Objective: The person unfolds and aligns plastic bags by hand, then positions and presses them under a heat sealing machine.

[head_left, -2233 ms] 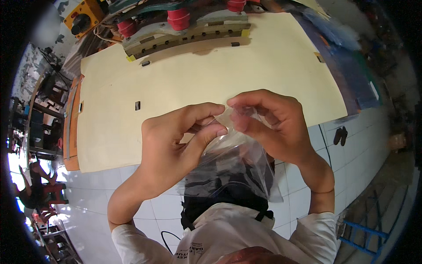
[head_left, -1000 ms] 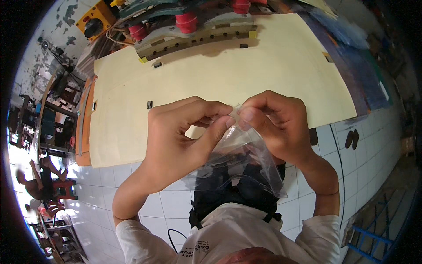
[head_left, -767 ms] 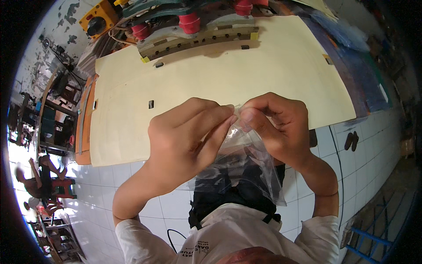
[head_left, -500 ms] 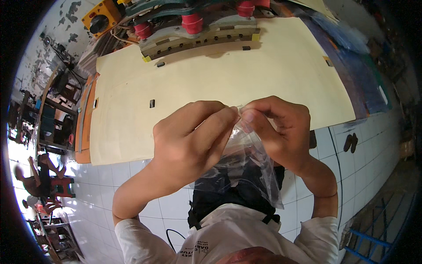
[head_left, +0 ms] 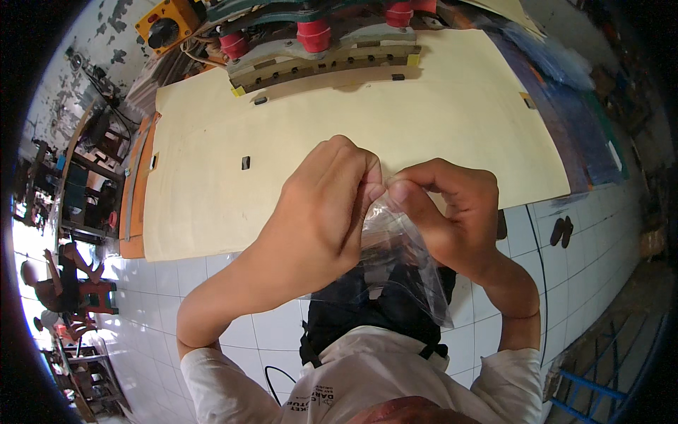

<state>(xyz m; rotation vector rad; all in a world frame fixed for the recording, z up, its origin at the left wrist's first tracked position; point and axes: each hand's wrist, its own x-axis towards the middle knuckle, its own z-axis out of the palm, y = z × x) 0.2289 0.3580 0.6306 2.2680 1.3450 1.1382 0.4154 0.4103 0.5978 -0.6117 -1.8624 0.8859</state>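
A clear plastic bag (head_left: 395, 244) hangs from the fingertips of both hands, over the near edge of the cream sheet (head_left: 325, 124) that covers the table. My left hand (head_left: 328, 194) is closed, thumb and fingers pinching the bag's gathered top. Close beside it, my right hand (head_left: 448, 208) pinches the same top edge between thumb and forefinger. The fingertips of the two hands nearly meet. The bag's lower part drapes in front of my dark trousers; whether anything is in it I cannot make out.
A press-like machine with red cylinders (head_left: 313, 35) and a long bar stands at the table's far side, a yellow switch box (head_left: 167, 27) beside it. Small dark blocks (head_left: 246, 162) lie on the sheet. Plastic film (head_left: 551, 56) lies far right. A person (head_left: 56, 283) sits at far left.
My left hand has turned upward and its fingers have curled in more at the bag's top. My right hand has stayed nearly in place; the bag's lower end has shifted slightly.
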